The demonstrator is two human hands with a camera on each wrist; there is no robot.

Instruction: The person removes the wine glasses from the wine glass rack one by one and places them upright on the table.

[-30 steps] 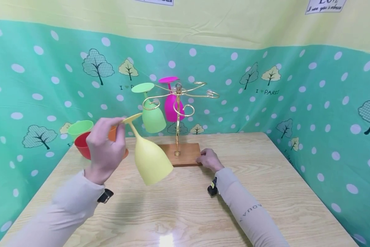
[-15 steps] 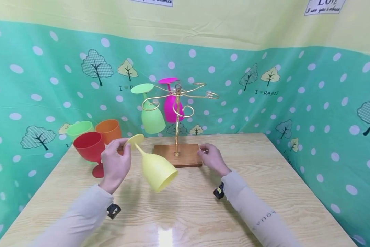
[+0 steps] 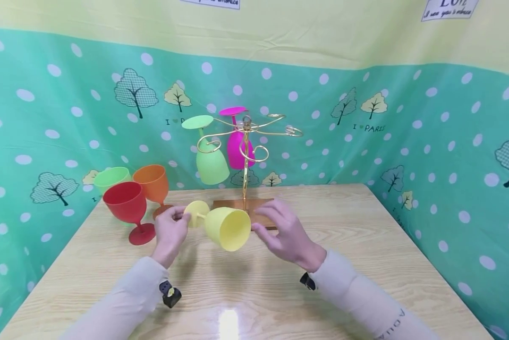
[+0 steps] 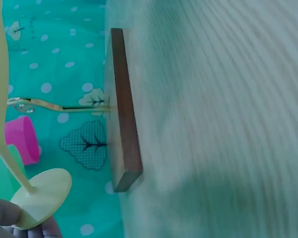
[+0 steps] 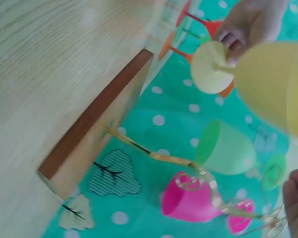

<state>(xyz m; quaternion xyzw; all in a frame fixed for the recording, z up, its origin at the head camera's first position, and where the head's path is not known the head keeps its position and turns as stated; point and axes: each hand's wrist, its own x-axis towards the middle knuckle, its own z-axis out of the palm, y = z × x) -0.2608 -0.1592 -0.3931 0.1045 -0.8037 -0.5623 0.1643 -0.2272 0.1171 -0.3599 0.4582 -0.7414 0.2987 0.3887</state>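
Observation:
A yellow plastic goblet [image 3: 228, 228] is held on its side above the table, its mouth turned toward me and to the right. My left hand [image 3: 171, 231] pinches the edge of its round foot, thumb on one face and fingers behind, as the left wrist view shows too. My right hand [image 3: 286, 234] hovers just right of the goblet's rim with parted fingers, holding nothing. Behind them stands a gold wire glass rack [image 3: 245, 179] on a brown wooden base [image 3: 225, 204]. From its curled arms a light green goblet [image 3: 212, 163] and a magenta goblet [image 3: 240, 148] hang upside down.
On the table's left, a red goblet [image 3: 129, 208], an orange goblet [image 3: 153, 184] and a green goblet [image 3: 110, 177] stand upright close together. A polka-dot cloth [image 3: 314, 160] walls in the back and sides of the wooden table [image 3: 343, 217].
My left hand has lowered the yellow goblet and moved it right, tipping its mouth toward me. The right hand has left the rack's base and come up toward the goblet.

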